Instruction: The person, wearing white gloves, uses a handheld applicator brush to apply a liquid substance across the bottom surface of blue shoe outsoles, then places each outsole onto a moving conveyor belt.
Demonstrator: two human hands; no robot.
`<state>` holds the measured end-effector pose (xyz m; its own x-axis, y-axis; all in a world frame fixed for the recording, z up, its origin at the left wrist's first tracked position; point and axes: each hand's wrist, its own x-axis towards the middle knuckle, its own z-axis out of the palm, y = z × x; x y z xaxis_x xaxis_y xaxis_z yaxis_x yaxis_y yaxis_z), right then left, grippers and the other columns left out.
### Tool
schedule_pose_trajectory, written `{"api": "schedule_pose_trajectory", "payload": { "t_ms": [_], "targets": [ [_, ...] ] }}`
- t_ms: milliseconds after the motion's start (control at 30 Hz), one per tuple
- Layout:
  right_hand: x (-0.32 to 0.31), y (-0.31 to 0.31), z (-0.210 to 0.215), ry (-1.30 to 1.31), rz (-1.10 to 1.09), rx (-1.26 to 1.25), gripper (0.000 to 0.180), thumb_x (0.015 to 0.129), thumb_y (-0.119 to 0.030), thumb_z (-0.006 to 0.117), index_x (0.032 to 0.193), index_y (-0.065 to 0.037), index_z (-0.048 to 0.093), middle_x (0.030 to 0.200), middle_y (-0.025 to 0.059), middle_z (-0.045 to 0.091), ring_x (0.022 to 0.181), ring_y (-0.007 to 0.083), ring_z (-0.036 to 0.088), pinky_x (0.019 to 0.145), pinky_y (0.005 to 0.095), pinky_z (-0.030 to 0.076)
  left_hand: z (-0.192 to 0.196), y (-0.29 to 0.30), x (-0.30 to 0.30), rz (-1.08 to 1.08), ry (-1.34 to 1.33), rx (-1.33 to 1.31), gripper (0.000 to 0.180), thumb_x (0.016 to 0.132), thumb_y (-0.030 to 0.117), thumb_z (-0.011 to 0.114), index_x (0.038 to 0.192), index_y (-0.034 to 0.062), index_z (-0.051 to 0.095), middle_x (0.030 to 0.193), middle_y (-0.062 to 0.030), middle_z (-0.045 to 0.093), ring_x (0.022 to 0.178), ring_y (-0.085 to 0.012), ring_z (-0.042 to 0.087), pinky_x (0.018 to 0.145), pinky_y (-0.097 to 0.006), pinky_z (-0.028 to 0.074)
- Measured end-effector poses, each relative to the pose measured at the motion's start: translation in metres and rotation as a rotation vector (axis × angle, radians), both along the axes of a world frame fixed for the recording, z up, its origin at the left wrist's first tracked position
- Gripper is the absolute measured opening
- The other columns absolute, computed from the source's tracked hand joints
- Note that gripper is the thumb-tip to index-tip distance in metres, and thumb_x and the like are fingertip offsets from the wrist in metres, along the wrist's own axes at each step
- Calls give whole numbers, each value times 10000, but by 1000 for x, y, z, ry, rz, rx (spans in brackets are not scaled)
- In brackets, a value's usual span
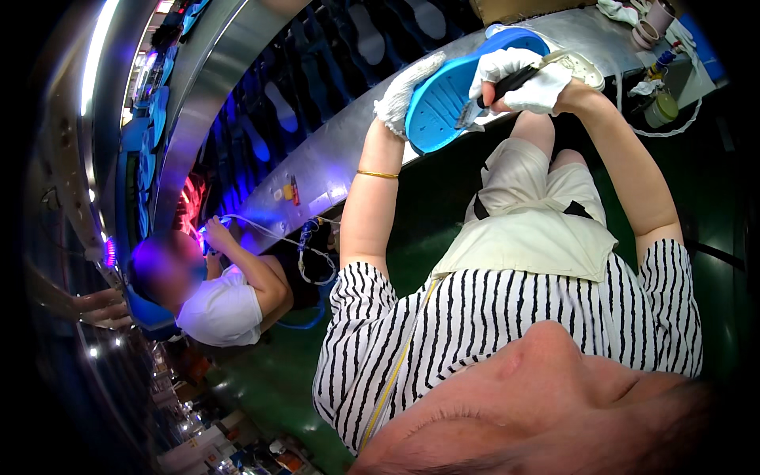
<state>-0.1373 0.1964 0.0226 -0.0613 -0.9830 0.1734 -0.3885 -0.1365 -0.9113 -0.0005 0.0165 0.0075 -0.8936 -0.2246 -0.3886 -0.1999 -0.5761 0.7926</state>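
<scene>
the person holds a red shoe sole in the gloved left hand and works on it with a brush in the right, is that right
Not quite: the sole is blue, not red. The head view shows the gloved left hand gripping its edge while the gloved right hand holds a dark-handled brush against it. The rest of the statement stands.

Count at this moment: one blue shoe sole (443,99) in hand; one dark-handled brush (507,85); two white gloves, one per hand, left (402,93) and right (526,79). One gold bangle (377,174). On the metal surface (332,154): two pinkish cups (651,24), one lidded jar (659,109). One co-worker (218,305) beside.
</scene>
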Motion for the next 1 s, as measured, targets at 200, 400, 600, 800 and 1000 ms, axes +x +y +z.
{"api": "schedule_pose_trajectory", "payload": {
  "t_ms": [200,400,600,800,1000],
  "targets": [
    [-13,12,3,57,-66,92,128,672,-11,669,775,-26,593,743,54,602,683,147,573,647,271,465,9,1,11,-67,191,254,411,889,368,543,1015,-13,633,935,-171,664,784,-266,666,730,-376,560],
    [44,-7,-19,-182,-243,-251,100,743,-49,694,787,-30,606,730,63,606,658,145,577,605,267,464,-45,0,2,246,516,308,622,897,495,427,1273,-1,446,1213,-193,532,1046,-319,563,915,-426,459],
    [64,-1,-6,-215,-83,39,116,751,-93,697,782,-26,608,735,65,615,654,144,594,612,268,484,-49,14,10,308,555,356,637,879,531,431,1262,23,455,1178,-181,543,1004,-318,568,887,-430,468],
    [50,-14,-22,-114,-343,-366,98,745,-50,689,767,-22,598,703,66,579,611,140,557,573,268,458,-49,23,3,296,626,337,723,857,520,404,1367,12,334,1333,-246,415,1162,-365,480,1000,-461,384],
    [78,-10,-4,-139,-148,-264,100,732,-35,690,782,-44,604,739,65,590,664,161,587,620,280,474,-60,31,10,413,530,81,726,853,526,404,1368,18,334,1328,-242,423,1151,-373,485,986,-470,394]
  ]
}}
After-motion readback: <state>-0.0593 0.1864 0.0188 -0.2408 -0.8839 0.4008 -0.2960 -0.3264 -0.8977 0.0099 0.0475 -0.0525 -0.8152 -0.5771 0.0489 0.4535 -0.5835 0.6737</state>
